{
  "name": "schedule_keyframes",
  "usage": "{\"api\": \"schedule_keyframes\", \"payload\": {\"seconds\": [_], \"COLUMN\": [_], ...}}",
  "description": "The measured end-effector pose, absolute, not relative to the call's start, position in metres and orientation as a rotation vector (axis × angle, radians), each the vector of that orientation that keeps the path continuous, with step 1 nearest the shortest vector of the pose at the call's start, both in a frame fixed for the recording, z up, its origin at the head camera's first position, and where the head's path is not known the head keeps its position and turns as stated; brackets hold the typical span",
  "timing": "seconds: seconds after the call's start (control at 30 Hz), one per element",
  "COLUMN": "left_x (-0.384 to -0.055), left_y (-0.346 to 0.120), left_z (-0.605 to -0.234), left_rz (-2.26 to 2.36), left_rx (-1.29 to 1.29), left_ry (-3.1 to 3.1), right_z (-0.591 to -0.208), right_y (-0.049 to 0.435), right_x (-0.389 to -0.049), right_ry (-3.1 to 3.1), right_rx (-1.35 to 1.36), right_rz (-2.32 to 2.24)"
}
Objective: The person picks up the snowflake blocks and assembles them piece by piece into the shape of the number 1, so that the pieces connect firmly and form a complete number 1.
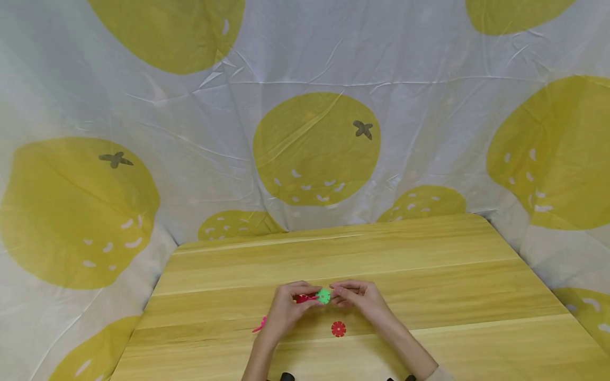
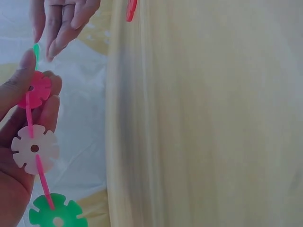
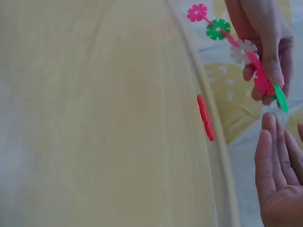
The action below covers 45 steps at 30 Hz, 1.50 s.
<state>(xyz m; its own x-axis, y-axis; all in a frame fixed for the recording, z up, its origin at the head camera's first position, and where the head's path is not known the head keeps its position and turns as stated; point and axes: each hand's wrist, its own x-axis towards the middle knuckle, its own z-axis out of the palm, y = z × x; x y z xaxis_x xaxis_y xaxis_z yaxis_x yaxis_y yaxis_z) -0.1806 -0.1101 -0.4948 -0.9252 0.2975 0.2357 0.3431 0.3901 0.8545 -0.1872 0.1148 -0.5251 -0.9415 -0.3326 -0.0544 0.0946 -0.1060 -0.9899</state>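
My left hand (image 1: 288,307) pinches a pink snowflake disc (image 2: 40,89) between thumb and fingers. That disc belongs to a chain of slotted plastic discs. At its tip a green disc (image 1: 323,296) stands edge-on to the pink one, facing the right hand. Farther down the chain come a white disc (image 2: 35,149), a second green disc (image 2: 57,211) and a pink end disc (image 3: 197,13), joined by pink discs seen edge-on. Just beyond the tip is my right hand (image 1: 359,297), its fingers extended with nothing in them; the right wrist view shows its palm.
A red snowflake disc (image 1: 338,329) lies flat on the wooden table (image 1: 457,286), nearer to me than the hands. Behind the table hangs a pale cloth (image 1: 419,121) with large yellow fruit prints. Dark objects (image 1: 287,377) show at the bottom edge of the head view.
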Motion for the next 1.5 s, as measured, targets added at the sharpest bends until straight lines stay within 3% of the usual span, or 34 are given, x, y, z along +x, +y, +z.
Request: {"api": "schedule_keyframes", "payload": {"seconds": [0.23, 1.03, 1.5], "left_x": [-0.182, -0.182, -0.182], "left_y": [-0.116, -0.118, -0.116], "left_z": [-0.496, -0.499, -0.501], "left_rz": [-1.650, -1.659, -1.706], "left_rx": [-0.557, -0.551, -0.561], "left_ry": [-2.585, -2.610, -2.582], "right_z": [-0.529, -0.533, -0.527], "right_y": [0.126, 0.129, 0.124], "right_x": [-0.191, -0.185, -0.180], "right_ry": [1.914, 2.284, 2.273], "right_rx": [-0.258, -0.852, -0.854], "right_rz": [-2.026, -1.435, -1.392]}}
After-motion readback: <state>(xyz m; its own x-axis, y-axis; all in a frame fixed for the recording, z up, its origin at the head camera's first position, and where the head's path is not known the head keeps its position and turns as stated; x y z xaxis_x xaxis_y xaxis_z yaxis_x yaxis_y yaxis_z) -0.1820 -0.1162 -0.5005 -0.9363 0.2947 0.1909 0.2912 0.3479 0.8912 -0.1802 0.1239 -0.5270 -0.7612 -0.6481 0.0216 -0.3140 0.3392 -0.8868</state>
